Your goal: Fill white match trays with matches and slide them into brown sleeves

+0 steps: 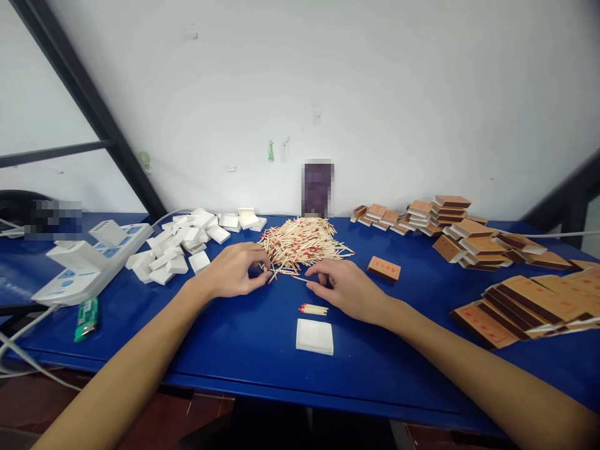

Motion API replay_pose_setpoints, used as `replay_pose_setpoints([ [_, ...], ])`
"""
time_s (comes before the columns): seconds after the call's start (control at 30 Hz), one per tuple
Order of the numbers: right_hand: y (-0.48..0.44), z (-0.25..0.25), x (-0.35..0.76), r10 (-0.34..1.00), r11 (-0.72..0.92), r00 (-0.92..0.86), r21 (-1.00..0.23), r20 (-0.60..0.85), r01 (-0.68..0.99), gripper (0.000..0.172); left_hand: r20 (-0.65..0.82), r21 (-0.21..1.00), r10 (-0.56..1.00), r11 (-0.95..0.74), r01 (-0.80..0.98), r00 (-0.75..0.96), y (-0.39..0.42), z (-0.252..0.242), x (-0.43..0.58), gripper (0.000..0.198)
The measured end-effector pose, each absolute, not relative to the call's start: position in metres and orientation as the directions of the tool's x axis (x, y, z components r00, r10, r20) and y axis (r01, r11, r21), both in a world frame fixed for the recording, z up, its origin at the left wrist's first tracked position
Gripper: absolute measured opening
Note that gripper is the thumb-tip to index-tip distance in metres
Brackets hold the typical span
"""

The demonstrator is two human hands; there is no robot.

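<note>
A heap of loose red-tipped matches (pixel 304 244) lies on the blue table against the wall. At its left edge is my left hand (pixel 237 269), fingers curved and thumb apart from them, touching the nearest matches. My right hand (pixel 344 287) is in front of the heap on the right, thumb and forefinger closing on the end of a single match (pixel 299 278). Below it lies a small row of matches (pixel 314 309), heads to the left. Nearer me sits a white matchbox tray (pixel 314 336); whether it is face down cannot be made out.
White matchbox trays (pixel 173 244) are piled at the left, beside a power strip (pixel 100 262) and a green packet (pixel 87 319). One brown matchbox sleeve (pixel 384 269) lies right of my right hand. Stacked sleeves (pixel 529 303) fill the far right. A dark pixelated object (pixel 317 187) leans on the wall.
</note>
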State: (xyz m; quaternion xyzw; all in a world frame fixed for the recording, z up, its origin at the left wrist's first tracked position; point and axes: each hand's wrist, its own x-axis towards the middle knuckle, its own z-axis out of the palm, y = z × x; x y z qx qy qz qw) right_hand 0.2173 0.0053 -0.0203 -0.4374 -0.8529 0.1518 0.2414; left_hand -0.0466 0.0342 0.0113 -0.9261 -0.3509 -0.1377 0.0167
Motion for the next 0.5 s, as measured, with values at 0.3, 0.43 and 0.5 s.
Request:
replay_pose_setpoints([
  [0.3,0.012,-0.02,0.208,0.811,0.584,-0.533,-0.402,0.241,0.706,0.009,0.172,0.129,0.663,-0.748,0.651,0.729,0.029,0.012,-0.039,0.017],
  [0.43,0.017,-0.018,0.203,0.815,0.578,-0.527,-0.399,0.242,0.712,0.008,0.182,0.123,0.656,-0.754,0.645,0.732,0.028,0.011,-0.039,0.015],
  [0.5,0.018,-0.017,0.198,0.819,0.573,-0.518,-0.398,0.248,0.716,0.01,0.193,0.125,0.652,-0.757,0.641,0.733,0.028,0.01,-0.039,0.014],
])
